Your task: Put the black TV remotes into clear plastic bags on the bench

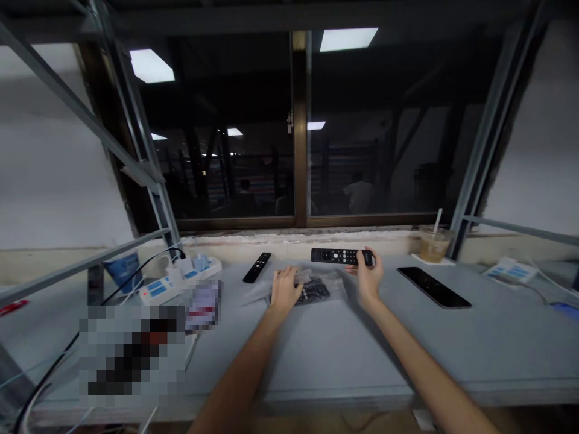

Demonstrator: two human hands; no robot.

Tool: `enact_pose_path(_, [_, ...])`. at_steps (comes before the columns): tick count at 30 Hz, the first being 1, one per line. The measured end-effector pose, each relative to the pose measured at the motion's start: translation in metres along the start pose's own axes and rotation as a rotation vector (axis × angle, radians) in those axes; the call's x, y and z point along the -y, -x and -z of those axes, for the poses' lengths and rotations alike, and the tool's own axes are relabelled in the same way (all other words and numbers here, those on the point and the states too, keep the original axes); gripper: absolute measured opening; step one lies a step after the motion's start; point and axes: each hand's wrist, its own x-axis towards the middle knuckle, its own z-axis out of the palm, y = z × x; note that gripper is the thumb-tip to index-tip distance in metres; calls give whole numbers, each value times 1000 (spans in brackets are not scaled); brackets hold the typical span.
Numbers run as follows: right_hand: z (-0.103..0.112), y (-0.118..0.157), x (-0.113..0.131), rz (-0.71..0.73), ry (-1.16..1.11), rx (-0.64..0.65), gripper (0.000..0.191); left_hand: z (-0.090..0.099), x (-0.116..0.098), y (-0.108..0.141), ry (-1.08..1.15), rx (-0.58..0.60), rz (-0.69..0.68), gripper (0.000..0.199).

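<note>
My right hand is closed around one end of a black remote control, raised a little above the table with its buttons showing. A clear plastic bag lies below it, over another dark remote with buttons. On the left part of that bag, my left hand has its fingers curled down and closed on the plastic; the fingertips are partly hidden. Further left, a third black remote control rests at a slant on the table, touched by neither hand.
A black smartphone lies to the right, with a cup of brown drink behind it. White power strips with cables stand on the left. The grey table backs onto a dark window; metal frame posts rise at both sides.
</note>
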Motion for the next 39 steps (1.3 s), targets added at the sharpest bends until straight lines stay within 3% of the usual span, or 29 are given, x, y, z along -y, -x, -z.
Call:
enact_pose_path(5, [3,-8,-2,-181,-12,-56,44,-1,-2,1,-43,-69,13,33])
enact_pose_path(14, [1,-5,-4,-195,8,10,24,0,-4,4,-74,-93,-27,36])
enact_pose_path(23, [4,-8,-4,-175,15,-10,18,-4,-8,2,-66,-51,-49,14])
enact_pose_path(33, [3,-6,-9,-210,-2,26,24,-1,-9,1,-58,-27,-95,16])
enact_pose_path(39, [4,-5,-3,-219,17,-17,28,-1,-12,5,-112,-40,-109,16])
